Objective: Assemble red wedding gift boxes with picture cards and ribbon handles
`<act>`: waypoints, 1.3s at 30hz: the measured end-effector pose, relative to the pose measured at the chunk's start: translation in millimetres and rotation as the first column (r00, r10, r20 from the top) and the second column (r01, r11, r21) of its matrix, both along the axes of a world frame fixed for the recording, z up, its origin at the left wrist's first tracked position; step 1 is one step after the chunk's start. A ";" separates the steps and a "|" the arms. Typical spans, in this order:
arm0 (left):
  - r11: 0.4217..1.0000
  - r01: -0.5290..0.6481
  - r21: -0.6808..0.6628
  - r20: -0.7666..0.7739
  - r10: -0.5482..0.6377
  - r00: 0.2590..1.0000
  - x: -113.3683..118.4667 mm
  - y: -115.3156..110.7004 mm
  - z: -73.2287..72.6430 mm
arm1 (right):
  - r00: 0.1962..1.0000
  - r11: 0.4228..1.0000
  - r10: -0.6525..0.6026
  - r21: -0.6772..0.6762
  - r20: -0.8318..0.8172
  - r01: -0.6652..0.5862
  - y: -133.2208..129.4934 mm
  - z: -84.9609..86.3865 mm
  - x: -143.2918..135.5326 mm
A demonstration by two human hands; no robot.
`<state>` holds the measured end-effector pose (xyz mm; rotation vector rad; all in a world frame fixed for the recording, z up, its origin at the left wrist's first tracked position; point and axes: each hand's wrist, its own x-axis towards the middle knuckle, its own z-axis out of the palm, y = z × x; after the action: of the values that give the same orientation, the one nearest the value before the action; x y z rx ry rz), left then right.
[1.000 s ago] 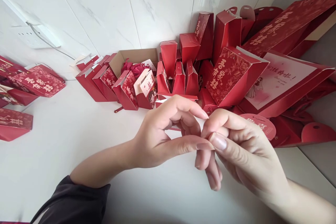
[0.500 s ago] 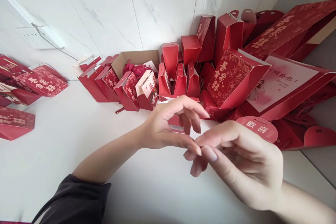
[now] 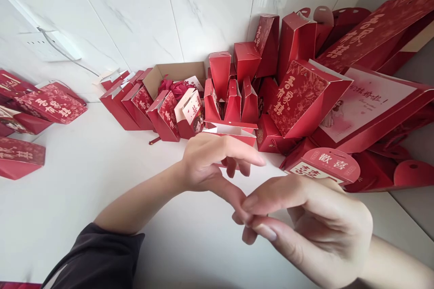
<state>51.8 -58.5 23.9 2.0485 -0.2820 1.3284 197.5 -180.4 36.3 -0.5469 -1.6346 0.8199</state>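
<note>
Above the white table, my left hand [image 3: 217,162] reaches in from the left with its thumb stretched out and its fingers apart from the thumb. My right hand [image 3: 315,226] meets it from the right, its thumb and forefinger closed at the tip of the left thumb. Whether a small thing lies between these fingertips is hidden. Just behind the left hand stands an open red paper gift bag [image 3: 233,127] with a pale inside. Close behind the right hand is a red gift box [image 3: 330,162] with a rounded handle and gold characters.
Several red gift boxes and bags [image 3: 298,99] crowd the back and right of the white table [image 3: 84,180]. Among them is a brown cardboard box [image 3: 183,71] with crimson stuff inside. More red boxes [image 3: 50,101] lie at left. A cable hangs from a wall socket [image 3: 50,47].
Both hands have moved slightly down. The left forefinger is straighter, and my right thumb and forefinger have closed farther over the left thumb tip.
</note>
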 end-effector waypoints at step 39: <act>0.978 -0.180 0.109 -0.248 0.202 0.948 -17.8 27.3 19.1 | 0.716 0.634 0.463 -0.368 -0.522 -0.679 15.4 -9.4 7.7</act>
<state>33.9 -31.2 43.0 2.3403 -0.0230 1.1584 205.2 -164.9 26.9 -0.1820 -1.1850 1.8086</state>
